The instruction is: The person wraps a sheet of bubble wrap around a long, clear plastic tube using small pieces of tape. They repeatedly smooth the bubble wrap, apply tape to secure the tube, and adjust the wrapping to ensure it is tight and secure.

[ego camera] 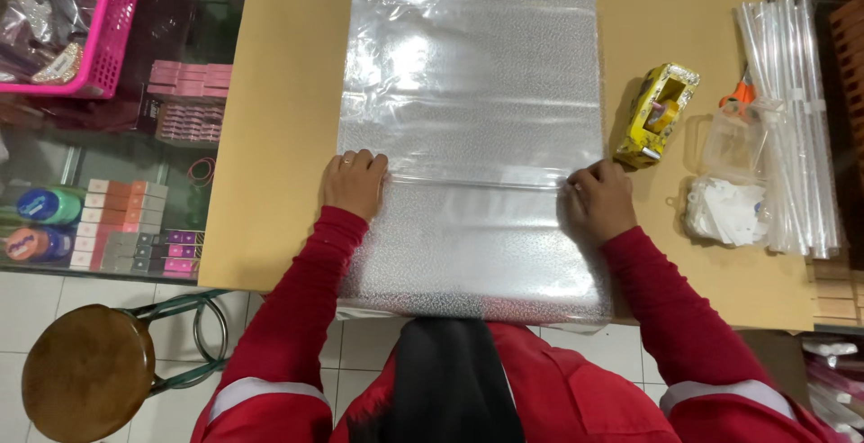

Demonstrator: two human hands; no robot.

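Clear patterned plastic sheet (468,92) lies flat down the middle of a tan board (279,119), its near edge hanging over the board's front. Nearest the person, a round wooden stool (85,371) stands on the tiled floor at left. Left hand (354,183) and right hand (596,200), fingers curled, press down on a crosswise fold in the sheet at its two side edges. Just right of the right hand sits a yellow tape dispenser (659,114), then small clear bags (731,195) and rolled clear wrap (792,119). Far left, a pink basket (112,33).
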